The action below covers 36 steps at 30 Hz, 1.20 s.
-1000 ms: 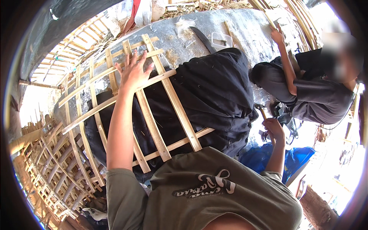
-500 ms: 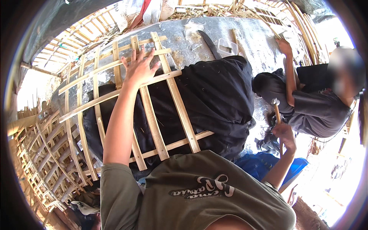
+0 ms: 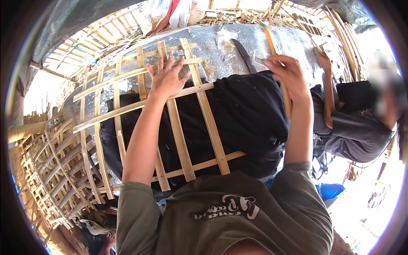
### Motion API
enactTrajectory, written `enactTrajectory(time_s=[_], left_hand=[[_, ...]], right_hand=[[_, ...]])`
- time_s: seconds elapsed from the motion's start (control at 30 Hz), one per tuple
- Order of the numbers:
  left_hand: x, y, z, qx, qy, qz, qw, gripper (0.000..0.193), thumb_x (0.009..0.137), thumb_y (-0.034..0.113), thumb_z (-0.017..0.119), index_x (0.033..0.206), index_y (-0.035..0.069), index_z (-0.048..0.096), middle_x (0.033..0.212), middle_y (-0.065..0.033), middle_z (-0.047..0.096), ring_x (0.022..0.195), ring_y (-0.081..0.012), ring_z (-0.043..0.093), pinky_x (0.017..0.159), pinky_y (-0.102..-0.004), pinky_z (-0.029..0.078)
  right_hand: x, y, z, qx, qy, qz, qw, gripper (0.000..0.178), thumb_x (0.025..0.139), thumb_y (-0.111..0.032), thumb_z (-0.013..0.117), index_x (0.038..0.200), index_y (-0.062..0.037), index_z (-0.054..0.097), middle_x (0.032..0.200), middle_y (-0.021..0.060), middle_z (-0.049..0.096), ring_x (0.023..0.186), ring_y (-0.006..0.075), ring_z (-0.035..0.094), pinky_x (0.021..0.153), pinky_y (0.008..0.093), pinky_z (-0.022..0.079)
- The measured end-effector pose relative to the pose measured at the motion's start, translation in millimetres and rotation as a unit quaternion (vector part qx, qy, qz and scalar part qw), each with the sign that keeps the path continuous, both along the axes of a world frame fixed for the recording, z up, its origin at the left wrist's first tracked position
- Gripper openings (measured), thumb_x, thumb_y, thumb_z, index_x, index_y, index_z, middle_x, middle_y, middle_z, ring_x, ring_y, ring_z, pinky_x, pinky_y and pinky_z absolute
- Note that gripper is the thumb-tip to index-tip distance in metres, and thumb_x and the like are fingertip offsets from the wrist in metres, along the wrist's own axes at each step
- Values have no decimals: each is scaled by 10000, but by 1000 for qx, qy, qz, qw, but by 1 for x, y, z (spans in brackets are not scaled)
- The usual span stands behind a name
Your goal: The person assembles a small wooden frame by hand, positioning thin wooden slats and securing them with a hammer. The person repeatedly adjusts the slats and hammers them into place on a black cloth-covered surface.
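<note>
A lattice of pale bamboo slats point(image 3: 180, 140) lies across the black cloth point(image 3: 250, 110) over my lap. My left hand point(image 3: 167, 83) rests on the lattice's upper right part, fingers spread. To the right, my right hand point(image 3: 293, 78) is raised with its fingers around the wooden handle of a hammer point(image 3: 272, 40). The hammer's head points away from me, toward the far side, and is apart from the lattice. Just left of the right hand is a clear plastic box point(image 3: 259, 59), partly hidden by the fingers.
A dark blade point(image 3: 243, 55) lies on the grey sheet point(image 3: 199, 36) beyond my lap. At right sits another person point(image 3: 357, 131), one hand on a bamboo strip. Finished-looking lattices point(image 3: 46, 170) are stacked at left. A blue bag point(image 3: 330, 191) is at lower right.
My right hand has lifted the hammer from low at my right side, up and forward to beside the plastic box. My left hand stays spread on the lattice; the whole view has shifted slightly.
</note>
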<state>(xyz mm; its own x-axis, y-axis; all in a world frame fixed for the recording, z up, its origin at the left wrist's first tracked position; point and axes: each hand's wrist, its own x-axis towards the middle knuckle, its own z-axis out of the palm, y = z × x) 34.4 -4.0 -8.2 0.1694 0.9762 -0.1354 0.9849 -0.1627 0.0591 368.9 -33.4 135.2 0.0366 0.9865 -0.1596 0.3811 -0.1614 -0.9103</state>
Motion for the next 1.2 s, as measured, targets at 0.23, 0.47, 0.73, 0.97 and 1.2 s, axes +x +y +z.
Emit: enactTrajectory(time_s=[0.23,0.47,0.73,0.97,1.2], left_hand=[[0,-4,6,-5,-8,3,1000,639,991,629,328,1549,318,303,1632,-103,224,1504,-381,168,1133,-725,-7],[5,-4,12,0,-6,-3,1000,630,1000,587,359,1547,277,319,1628,-124,226,1498,-389,184,1138,-723,26],[4,-4,11,8,-8,6,1000,638,974,603,432,1521,281,373,1624,-117,240,1495,-389,191,1122,-740,102],[5,-3,11,2,-13,11,1000,637,969,606,441,1514,280,388,1626,-113,238,1498,-382,188,1131,-731,73],[3,-4,9,4,-15,9,1000,644,968,605,444,1520,282,377,1626,-115,239,1499,-383,183,1133,-725,78]], right_hand=[[-85,105,-53,-55,184,149,970,310,810,-248,829,1050,-69,746,766,-20,566,649,25,453,499,181,362],[-130,133,-144,103,-58,111,987,208,794,-255,814,949,-118,794,939,70,757,839,170,690,781,320,545],[-145,116,-168,-23,96,99,990,263,772,-216,843,932,-17,778,942,117,735,882,192,667,824,339,528],[-150,116,-187,6,58,95,994,244,774,-244,839,922,-55,791,969,138,733,927,222,669,888,350,514],[-151,111,-181,10,57,111,992,248,768,-231,842,925,-47,788,965,123,735,912,198,665,875,338,513]])
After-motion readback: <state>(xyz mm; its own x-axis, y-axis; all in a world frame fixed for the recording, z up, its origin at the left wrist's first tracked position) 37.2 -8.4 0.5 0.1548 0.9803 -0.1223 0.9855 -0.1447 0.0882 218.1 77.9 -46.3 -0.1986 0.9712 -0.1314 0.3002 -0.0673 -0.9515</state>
